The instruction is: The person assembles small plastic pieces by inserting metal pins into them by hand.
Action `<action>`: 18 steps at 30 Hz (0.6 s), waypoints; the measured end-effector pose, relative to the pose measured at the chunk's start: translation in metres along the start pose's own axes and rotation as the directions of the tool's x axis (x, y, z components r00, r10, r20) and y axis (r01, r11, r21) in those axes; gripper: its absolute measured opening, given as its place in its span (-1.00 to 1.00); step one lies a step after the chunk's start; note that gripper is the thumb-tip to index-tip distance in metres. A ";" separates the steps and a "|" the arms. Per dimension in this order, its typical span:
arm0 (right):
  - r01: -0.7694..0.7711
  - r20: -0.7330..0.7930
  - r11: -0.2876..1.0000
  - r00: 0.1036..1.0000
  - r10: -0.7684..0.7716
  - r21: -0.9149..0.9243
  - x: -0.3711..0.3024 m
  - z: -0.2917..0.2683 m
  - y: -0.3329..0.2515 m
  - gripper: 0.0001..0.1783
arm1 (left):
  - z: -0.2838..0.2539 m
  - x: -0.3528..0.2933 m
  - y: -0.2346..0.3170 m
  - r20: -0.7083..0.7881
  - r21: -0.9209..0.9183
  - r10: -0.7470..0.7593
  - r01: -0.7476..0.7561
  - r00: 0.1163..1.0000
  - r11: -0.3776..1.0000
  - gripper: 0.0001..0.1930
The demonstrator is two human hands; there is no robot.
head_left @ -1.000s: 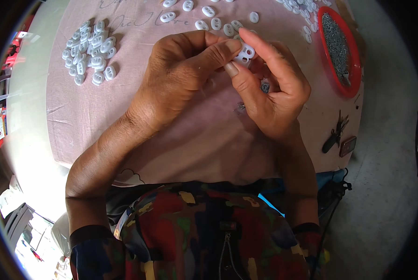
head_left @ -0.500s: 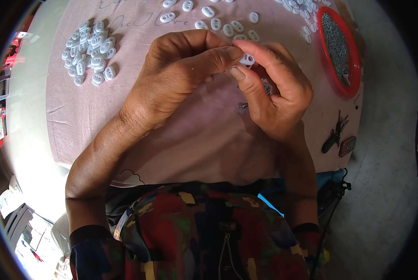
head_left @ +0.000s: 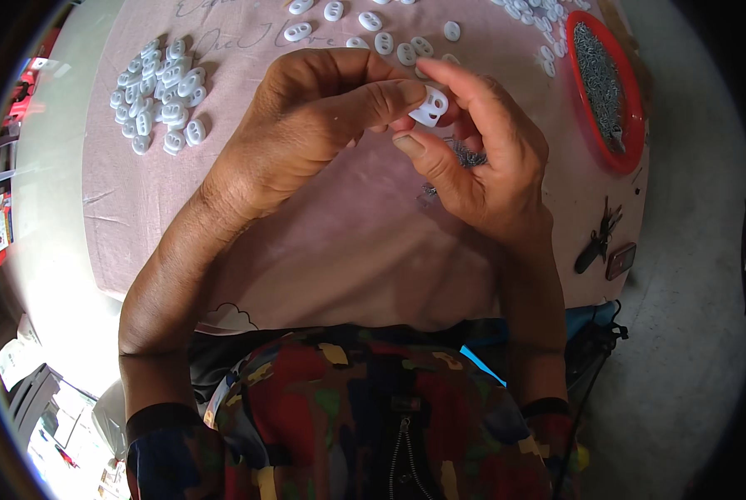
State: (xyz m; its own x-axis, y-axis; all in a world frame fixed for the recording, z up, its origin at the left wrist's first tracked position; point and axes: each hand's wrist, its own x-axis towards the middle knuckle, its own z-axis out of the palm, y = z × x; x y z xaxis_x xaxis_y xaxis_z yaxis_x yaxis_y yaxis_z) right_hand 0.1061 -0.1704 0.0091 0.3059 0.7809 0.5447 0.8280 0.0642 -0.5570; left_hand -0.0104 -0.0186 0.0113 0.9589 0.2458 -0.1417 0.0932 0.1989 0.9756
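Observation:
My left hand pinches a white plastic cord lock with two holes between thumb and forefinger, above the table. Close beside it on the right is my right hand, its thumb and forefinger spread apart around the piece without gripping it. Its other fingers are partly hidden. Small metal springs show between the right thumb and fingers; whether they lie in the palm or on the table I cannot tell. A few more springs show by the base of that thumb.
A heap of white cord locks lies at left, with several scattered ones beyond my hands. White parts lie at the far right. A red basin holds many springs. Keys and a small dark device rest near the right edge.
My right thumb and forefinger have come away from the cord lock and spread apart. The cord lock, still in my left hand, is now more exposed and slightly further left.

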 end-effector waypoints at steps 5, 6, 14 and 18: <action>0.180 0.034 0.972 0.984 -0.177 -0.154 -0.004 0.000 0.012 -0.65 | 0.001 0.000 0.001 0.024 0.028 -0.006 0.005 1.000 1.000 -0.81; 0.151 0.076 0.970 0.987 -0.139 -0.193 -0.005 0.000 0.009 -0.65 | 0.001 0.000 0.001 0.033 0.047 -0.001 0.000 0.999 0.999 -0.81; 0.123 0.190 0.952 0.979 -0.070 -0.280 -0.003 -0.003 0.001 -0.67 | -0.003 0.001 0.001 0.074 0.072 -0.044 0.039 0.996 0.997 -0.83; 0.099 0.179 0.979 0.982 -0.067 -0.177 -0.006 0.000 0.003 -0.71 | -0.008 0.003 0.000 0.115 0.108 -0.103 0.091 0.988 0.990 -0.83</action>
State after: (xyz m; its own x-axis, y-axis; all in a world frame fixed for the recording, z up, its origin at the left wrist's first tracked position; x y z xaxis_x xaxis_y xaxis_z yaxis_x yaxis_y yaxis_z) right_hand 0.1067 -0.1749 0.0041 0.1606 0.8733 0.4599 0.9245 0.0302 -0.3800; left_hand -0.0094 -0.0106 0.0095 0.9686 0.1133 -0.2215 0.2085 0.1164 0.9711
